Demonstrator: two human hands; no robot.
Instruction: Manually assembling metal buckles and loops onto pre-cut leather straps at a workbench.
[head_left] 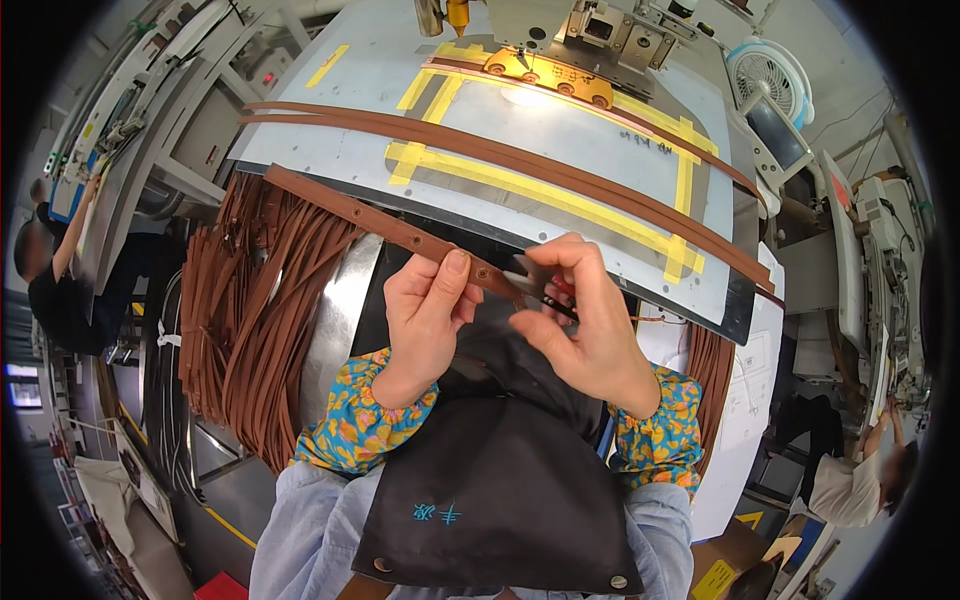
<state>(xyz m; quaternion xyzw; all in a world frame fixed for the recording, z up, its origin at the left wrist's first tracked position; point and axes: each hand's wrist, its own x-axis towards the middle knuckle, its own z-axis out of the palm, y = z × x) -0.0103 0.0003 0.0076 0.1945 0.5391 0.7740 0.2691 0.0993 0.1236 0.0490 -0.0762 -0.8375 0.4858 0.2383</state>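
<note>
My left hand (425,318) pinches a brown strap (352,210) between thumb and forefinger. Dark round holes or studs run along the strap, which slants up to the left over the table edge. In my right hand (598,338) is a pair of small scissors (524,282) with red and black on the grip. Their silver blades, smeared by motion, lie at the strap's near end, just right of my left thumb. My right fingers partly hide the scissors' grip. A thin brown thread or strip end (655,319) shows just right of my right hand.
A thick bundle of brown straps (255,320) hangs at the left; another bundle (708,385) hangs at the right. Long brown strips cross the pale worktable (330,150), marked with yellow tape. A sewing machine head (610,35), fan (768,85) and screen (776,138) stand beyond. Other people work at both sides.
</note>
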